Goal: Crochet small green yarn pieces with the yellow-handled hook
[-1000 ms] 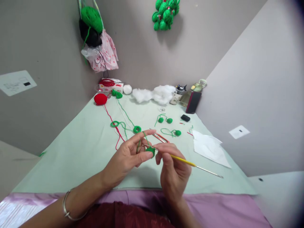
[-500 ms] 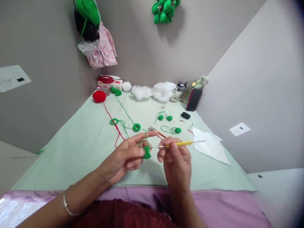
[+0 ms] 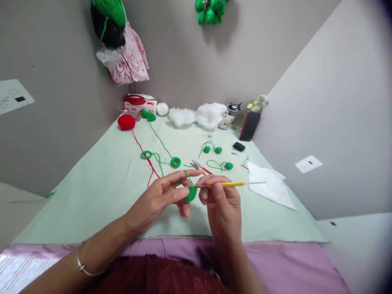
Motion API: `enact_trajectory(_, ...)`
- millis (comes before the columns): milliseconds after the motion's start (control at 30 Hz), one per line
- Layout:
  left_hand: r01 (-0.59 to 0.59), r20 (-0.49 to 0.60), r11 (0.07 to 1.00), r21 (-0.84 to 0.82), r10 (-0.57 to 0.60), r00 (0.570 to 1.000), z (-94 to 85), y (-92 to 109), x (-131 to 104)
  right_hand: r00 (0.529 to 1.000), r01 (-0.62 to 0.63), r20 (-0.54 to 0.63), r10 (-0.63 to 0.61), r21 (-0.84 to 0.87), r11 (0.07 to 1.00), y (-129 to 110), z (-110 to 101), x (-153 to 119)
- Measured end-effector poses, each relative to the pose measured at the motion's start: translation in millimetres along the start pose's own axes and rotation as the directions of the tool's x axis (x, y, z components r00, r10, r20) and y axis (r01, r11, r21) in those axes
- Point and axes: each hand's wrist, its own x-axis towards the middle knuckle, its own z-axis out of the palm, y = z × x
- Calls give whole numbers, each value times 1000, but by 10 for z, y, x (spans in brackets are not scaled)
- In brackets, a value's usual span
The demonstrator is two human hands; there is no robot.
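Between thumb and fingers, my left hand (image 3: 167,194) pinches a small green crochet piece (image 3: 191,194). A strand of green yarn (image 3: 188,178) runs from the piece up over the stretched left index finger. My right hand (image 3: 223,200) grips a crochet hook (image 3: 232,184) by its yellow handle, held nearly level. The hook's thin metal shaft reaches left to the top edge of the green piece; its tip is too small to make out among the stitches. Thread snips (image 3: 200,166) with orange handles lie just beyond both hands.
Small green crochet balls (image 3: 218,150) with yarn tails lie past the snips. Green yarn rings (image 3: 175,162) and a red yarn ball (image 3: 126,122) are at left. White stuffing (image 3: 211,115), a pen cup (image 3: 226,121) and a phone (image 3: 250,126) stand at the back; white paper (image 3: 269,185) lies right.
My right hand has moved left, bringing the hook's shaft further across the top of the green piece. The piece has turned in my left fingers and shows a rounder face.
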Motion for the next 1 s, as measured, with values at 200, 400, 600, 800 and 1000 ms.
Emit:
enact_trajectory(200, -11, -52, 998, 59, 14, 999, 5, 43, -24, 997, -78, 11, 77, 100, 992, -15, 14, 24)
enact_trajectory(400, -16, -111, 996, 91, 27, 993, 14, 66, -45, 998, 48, 44, -45, -72, 996, -57, -11, -4)
enact_trajectory(600, -58, -234, 977, 203, 106, 966, 64, 36, -61, 919, 394, 209, -334, -503, 769, -88, -46, -149)
enact_trajectory(800, -16, -252, 1000, -14, 12, 968, 148, 10, -54, 768, 606, 411, -491, -715, 349, 67, -79, -243)
enact_trajectory(1000, 69, -153, 968, -243, -109, 982, 104, 79, -7, 950, 286, 3, -313, -417, 863, 3, -60, -96)
